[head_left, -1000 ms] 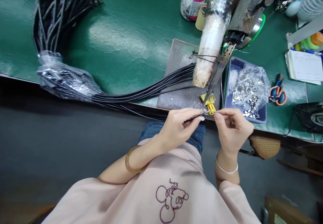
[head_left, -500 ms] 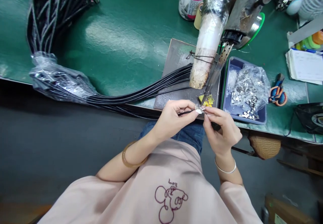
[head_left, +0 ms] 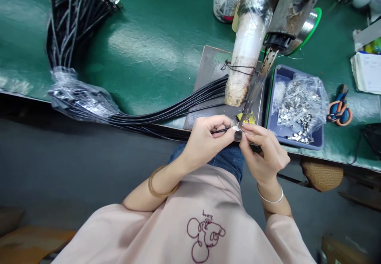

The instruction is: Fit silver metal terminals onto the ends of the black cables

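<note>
My left hand [head_left: 208, 135] is closed, thumb and finger pinching a black cable [head_left: 220, 130] close to its end. A small white piece [head_left: 236, 128] shows at that end, between my two hands. My right hand [head_left: 264, 147] is closed as well, its thumb and forefinger pressed together beside the cable end; whatever is between them is too small to name. Just above the fingertips comes the thin tip of a mounted soldering iron [head_left: 262, 75], slanting down from the upper right. A yellow sponge [head_left: 250, 117] lies right behind the tip.
A thick wrapped pipe [head_left: 244, 54] hangs beside the iron. Left lies a bundle of black cables [head_left: 154, 115], partly in plastic [head_left: 86, 99]. A blue tray [head_left: 317, 143] with small metal parts, orange-handled cutters [head_left: 341, 113] and a solder spool [head_left: 311, 28] are to the right.
The view has shifted slightly, so the bench items appear farther right. My hands keep the same pinch at the cable end, with the iron tip close to my fingertips.
</note>
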Demonstrator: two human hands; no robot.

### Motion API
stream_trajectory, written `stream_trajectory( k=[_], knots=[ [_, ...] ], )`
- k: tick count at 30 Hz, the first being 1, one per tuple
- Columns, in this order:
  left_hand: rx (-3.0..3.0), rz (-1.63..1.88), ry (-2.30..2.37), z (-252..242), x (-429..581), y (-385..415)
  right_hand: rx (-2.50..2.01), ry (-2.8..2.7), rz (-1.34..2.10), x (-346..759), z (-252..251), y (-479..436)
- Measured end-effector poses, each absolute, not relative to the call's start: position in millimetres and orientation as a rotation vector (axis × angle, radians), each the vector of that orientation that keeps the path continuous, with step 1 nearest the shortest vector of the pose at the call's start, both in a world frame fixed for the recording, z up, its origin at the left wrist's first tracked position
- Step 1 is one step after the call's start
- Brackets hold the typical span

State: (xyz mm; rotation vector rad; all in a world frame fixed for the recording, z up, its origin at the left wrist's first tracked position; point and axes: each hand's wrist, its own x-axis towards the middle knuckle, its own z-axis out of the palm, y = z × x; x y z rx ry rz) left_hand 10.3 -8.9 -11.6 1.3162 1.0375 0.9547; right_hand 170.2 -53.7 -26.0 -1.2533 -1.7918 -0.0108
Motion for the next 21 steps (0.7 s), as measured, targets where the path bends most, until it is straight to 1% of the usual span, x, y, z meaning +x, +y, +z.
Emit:
stream_trajectory(
  k=[14,21],
  knots=[
    [1.393,0.878,1.004,-13.6,7.4,-11.8,-1.284,-1.834,0.026,173.0,-23.0,-62.9],
    [1.535,0.812,0.955,-14.6,1.7,-17.3,-1.269,-1.82,0.138,180.6,-19.2,-72.0]
  ],
)
